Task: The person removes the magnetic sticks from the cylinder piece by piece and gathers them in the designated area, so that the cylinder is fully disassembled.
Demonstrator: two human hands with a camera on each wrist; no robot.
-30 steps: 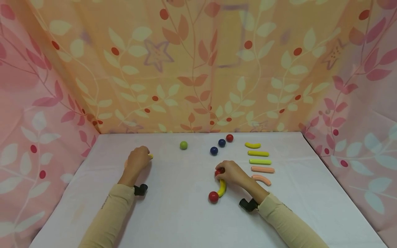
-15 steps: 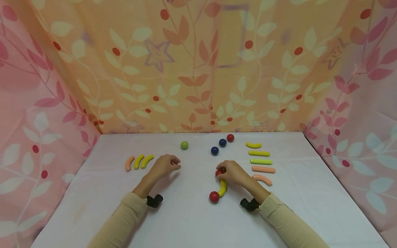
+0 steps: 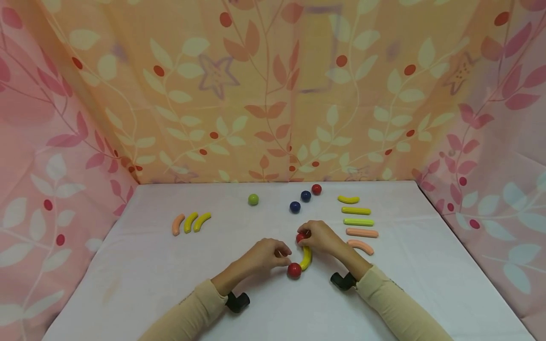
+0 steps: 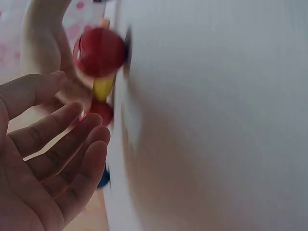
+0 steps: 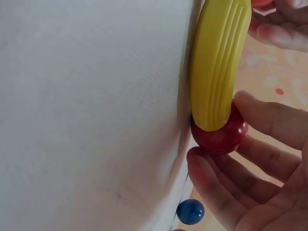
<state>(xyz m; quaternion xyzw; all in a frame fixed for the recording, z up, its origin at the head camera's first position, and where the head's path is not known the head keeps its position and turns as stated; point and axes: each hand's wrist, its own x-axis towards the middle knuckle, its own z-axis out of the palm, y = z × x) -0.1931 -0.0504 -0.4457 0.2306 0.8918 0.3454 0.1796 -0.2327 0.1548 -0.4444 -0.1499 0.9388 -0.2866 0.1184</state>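
Observation:
On the white table (image 3: 141,270) lies a yellow curved piece (image 3: 305,258) with a red ball at each end. My right hand (image 3: 305,235) grips the far red ball (image 3: 301,237). The right wrist view shows its fingers (image 5: 269,120) curled round that ball (image 5: 220,135) against the yellow piece (image 5: 219,62). My left hand (image 3: 283,254) is just left of the near red ball (image 3: 294,270). In the left wrist view its fingers (image 4: 72,144) are relaxed and hold nothing, close beside the near ball (image 4: 101,52) and the yellow piece (image 4: 103,88).
Three curved pieces (image 3: 190,221) lie at the left. A green ball (image 3: 253,199), two blue balls (image 3: 294,207) and a red ball (image 3: 316,189) sit at the back. A column of several sticks (image 3: 359,221) lies at the right. Patterned fabric walls (image 3: 64,156) close in three sides.
My left hand has left the three curved pieces at the left and moved right and nearer, up to the near red ball. My right hand has stayed on the far red ball.

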